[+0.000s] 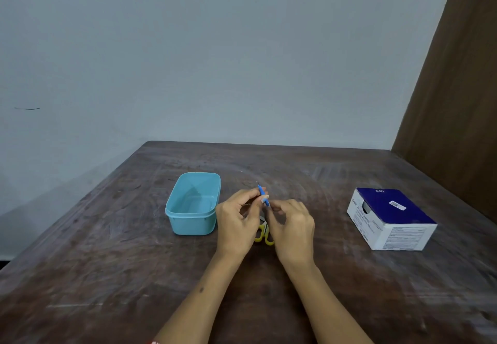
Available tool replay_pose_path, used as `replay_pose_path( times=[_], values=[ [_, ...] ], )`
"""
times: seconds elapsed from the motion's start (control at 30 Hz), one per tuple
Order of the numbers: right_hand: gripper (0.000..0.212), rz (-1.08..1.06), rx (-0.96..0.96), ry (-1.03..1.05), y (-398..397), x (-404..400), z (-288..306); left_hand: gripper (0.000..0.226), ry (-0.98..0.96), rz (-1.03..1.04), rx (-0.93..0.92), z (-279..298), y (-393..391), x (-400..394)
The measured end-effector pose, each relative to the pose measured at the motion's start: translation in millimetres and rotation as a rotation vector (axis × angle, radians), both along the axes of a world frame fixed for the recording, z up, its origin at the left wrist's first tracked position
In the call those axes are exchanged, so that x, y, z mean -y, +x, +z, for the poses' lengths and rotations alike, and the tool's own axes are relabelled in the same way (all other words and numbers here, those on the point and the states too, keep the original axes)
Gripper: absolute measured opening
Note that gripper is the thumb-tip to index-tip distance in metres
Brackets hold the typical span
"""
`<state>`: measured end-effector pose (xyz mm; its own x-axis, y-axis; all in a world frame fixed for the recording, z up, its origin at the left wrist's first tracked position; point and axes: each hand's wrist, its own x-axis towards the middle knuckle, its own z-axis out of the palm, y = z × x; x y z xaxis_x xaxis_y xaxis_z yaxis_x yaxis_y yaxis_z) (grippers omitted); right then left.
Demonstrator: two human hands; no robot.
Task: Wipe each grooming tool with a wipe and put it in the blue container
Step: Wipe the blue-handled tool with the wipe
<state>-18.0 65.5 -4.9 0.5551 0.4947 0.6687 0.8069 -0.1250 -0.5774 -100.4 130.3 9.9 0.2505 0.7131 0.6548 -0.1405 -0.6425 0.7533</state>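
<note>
My left hand (238, 216) pinches a thin blue-handled grooming tool (263, 195) between thumb and fingers, its fine metal tip pointing up and away. My right hand (293, 222) is curled just right of the tool's lower end; whether it touches the tool or holds a wipe I cannot tell. Small scissors with yellow handles (262, 233) lie on the table under and between my hands, mostly hidden. The light blue container (172, 209) stands open and looks empty, just left of my left hand.
A white and dark blue box of wipes (390, 217) sits at the right on the worn brown table (107, 263). A pale wall rises behind the table and a brown panel stands at the far right.
</note>
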Motion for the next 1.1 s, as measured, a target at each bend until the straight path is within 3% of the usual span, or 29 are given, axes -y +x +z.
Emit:
replay_pose_path(
  times=[0.1,0.3,0.43,0.63,0.87,1.1],
  values=[
    [0.003,-0.019,-0.081,-0.079,1.7,-1.2,-3.9,0.017,-0.005,-0.001,0.011,0.5,-0.2,1.4],
    [0.008,0.009,0.035,0.019,-1.6,0.9,1.6,0.018,0.002,0.013,0.006,0.7,-0.5,0.6],
    [0.005,-0.005,-0.048,-0.05,1.3,-0.4,-3.7,0.019,-0.007,0.003,0.018,1.5,-0.5,0.9],
    [0.011,0.011,0.02,0.018,-1.7,0.8,2.3,0.018,-0.1,-0.036,0.031,-0.6,0.3,-1.1],
    [0.007,-0.001,-0.04,-0.039,1.7,0.9,-2.6,0.017,-0.147,-0.035,0.076,-1.8,1.1,2.8],
    [0.005,0.05,0.056,-0.01,-1.3,2.3,0.3,0.017,-0.097,0.004,-0.01,-16.4,-5.6,13.9]
  ],
)
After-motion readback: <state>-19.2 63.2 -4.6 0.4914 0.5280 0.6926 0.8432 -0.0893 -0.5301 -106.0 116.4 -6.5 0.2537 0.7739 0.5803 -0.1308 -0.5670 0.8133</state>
